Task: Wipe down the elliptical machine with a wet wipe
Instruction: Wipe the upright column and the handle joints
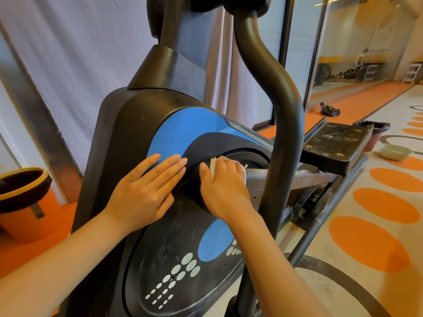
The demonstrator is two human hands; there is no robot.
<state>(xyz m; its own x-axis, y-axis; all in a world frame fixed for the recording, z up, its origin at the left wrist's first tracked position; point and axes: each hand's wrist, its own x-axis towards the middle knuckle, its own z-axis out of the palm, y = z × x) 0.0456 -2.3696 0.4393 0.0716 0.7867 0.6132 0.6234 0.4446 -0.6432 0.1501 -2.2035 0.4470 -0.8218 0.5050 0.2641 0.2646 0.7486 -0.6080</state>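
The elliptical machine (128, 138) fills the view, a black housing with blue patches and pale dots on its side cover. My left hand (146, 191) lies flat with straight fingers on the blue and black cover. My right hand (225, 188) presses a white wet wipe (214, 165) against the black hub at the cover's centre, fingers bent over the wipe. Only the wipe's edges show around my fingers. A curved black handle bar (283, 124) rises just right of my right hand.
A black foot pedal (336, 143) sits to the right. An orange bin (25, 202) stands on the floor at left. Further right are a dark-lined bin (373, 133), a pale green tray (396, 152) and a black bag (329, 109). A grey curtain hangs behind the machine.
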